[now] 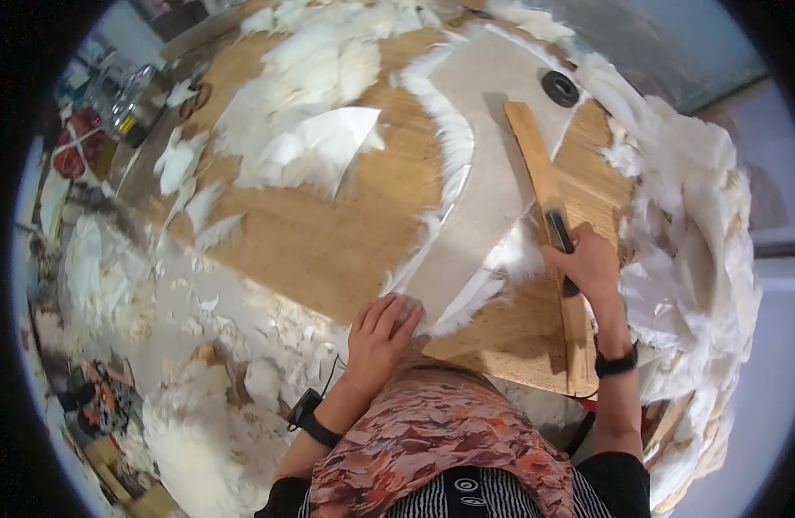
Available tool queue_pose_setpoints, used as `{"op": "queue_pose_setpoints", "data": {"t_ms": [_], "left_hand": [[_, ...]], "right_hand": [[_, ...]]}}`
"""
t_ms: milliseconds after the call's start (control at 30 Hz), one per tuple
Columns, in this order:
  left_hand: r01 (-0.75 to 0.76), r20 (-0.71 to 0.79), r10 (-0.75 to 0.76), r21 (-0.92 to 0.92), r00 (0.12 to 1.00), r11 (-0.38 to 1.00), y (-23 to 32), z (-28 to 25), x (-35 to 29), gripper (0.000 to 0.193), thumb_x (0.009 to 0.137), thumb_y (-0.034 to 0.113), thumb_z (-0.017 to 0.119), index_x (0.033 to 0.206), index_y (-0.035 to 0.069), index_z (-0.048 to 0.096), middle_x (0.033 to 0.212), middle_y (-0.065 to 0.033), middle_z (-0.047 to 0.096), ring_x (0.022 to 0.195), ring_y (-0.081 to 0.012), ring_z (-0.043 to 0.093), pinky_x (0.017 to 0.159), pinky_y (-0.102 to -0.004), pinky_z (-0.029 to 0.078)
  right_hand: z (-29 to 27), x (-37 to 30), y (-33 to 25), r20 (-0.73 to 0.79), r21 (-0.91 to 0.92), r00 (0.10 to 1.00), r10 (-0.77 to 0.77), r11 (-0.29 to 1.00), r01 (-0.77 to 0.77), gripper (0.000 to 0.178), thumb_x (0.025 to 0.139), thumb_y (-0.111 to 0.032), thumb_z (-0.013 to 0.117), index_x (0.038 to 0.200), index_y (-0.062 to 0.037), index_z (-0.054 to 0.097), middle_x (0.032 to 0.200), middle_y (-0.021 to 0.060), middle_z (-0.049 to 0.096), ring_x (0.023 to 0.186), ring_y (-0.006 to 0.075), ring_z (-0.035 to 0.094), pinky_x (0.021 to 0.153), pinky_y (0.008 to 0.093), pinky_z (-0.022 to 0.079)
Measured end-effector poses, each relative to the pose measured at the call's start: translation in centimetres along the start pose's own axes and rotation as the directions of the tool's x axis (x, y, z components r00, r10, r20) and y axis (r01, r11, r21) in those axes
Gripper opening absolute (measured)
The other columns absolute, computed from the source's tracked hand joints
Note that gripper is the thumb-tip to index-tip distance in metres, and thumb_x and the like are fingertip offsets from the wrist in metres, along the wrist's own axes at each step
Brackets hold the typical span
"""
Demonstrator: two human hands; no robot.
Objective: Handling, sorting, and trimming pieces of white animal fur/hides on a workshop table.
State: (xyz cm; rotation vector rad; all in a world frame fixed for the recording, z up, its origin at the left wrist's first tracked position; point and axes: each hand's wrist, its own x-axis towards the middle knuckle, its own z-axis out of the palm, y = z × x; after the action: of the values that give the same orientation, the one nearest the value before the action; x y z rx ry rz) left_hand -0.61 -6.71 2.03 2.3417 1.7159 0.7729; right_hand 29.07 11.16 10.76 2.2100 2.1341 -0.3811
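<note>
A long piece of white fur (479,160) lies with its beige backing up, its fluffy edges showing along both sides. My left hand (383,341) rests on its near end, fingers stretched out and holding nothing. My right hand (594,268) is closed around a black bar-shaped handle (560,233) on top of a long wooden strip (529,142). Whether the handle is fixed to the strip I cannot tell. The strip's far end lies over the fur piece, and its near end reaches the table's front edge. A black ring (560,88) sits on the backing at the far right.
Loose white fur pieces (311,142) cover the far left of the wooden table (328,242). Fur and cloth (691,224) are heaped along the right edge. More fur scraps (199,423) pile up at the lower left. Dark scissors (193,101) lie near the far left corner.
</note>
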Motion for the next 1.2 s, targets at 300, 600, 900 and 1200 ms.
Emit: {"op": "queue_pose_setpoints", "data": {"t_ms": [300,600,900,1200], "left_hand": [[0.144,-0.149,-0.140,0.018,0.979,0.989,1.4,1.8,-0.9,0.042,0.074,0.007,0.063,0.116,0.013,0.067,0.124,-0.0095,0.058,0.119,-0.0289,0.054,0.104,-0.0479,0.040],[0.336,-0.435,-0.342,-0.094,0.833,0.937,2.9,2.0,-2.8,0.026,0.074,0.001,0.068,0.099,0.006,0.067,0.112,-0.0104,0.063,0.108,-0.0312,0.059,0.091,-0.0434,0.048],[0.578,-0.405,-0.526,0.009,0.748,0.816,2.4,0.8,0.8,0.027,0.073,0.005,0.072,0.099,0.006,0.067,0.100,-0.0116,0.063,0.095,-0.0322,0.059,0.081,-0.0396,0.048],[0.606,-0.340,-0.596,-0.090,0.727,0.790,2.2,0.5,1.2,0.016,0.073,0.006,0.071,0.088,0.007,0.064,0.088,-0.0100,0.058,0.087,-0.0326,0.056,0.072,-0.0427,0.044]], "right_hand": [[2.9,-7.2,-6.7,0.236,-0.082,0.819,-0.523,0.829,0.553,0.057,0.070,-0.052,0.076,0.087,-0.0017,0.058,0.070,0.0161,0.066,0.068,0.0349,0.067,0.062,0.0452,0.051],[3.1,-7.0,-5.9,0.168,-0.036,0.736,-0.656,0.742,0.670,0.055,0.078,-0.055,0.069,0.094,-0.0038,0.057,0.072,0.0151,0.066,0.067,0.0327,0.067,0.058,0.0449,0.050],[4.4,-3.8,-11.1,0.389,0.664,0.520,-0.761,0.622,0.414,0.031,0.088,-0.034,0.066,0.087,-0.0033,0.065,0.068,0.0039,0.062,0.067,0.0193,0.063,0.057,0.0342,0.045],[3.8,-1.0,-12.0,0.387,0.725,0.597,-0.703,-0.168,-0.668,0.023,0.094,-0.027,0.059,0.102,-0.0061,0.065,0.096,0.0052,0.065,0.085,0.0130,0.061,0.067,0.0266,0.048]]}}
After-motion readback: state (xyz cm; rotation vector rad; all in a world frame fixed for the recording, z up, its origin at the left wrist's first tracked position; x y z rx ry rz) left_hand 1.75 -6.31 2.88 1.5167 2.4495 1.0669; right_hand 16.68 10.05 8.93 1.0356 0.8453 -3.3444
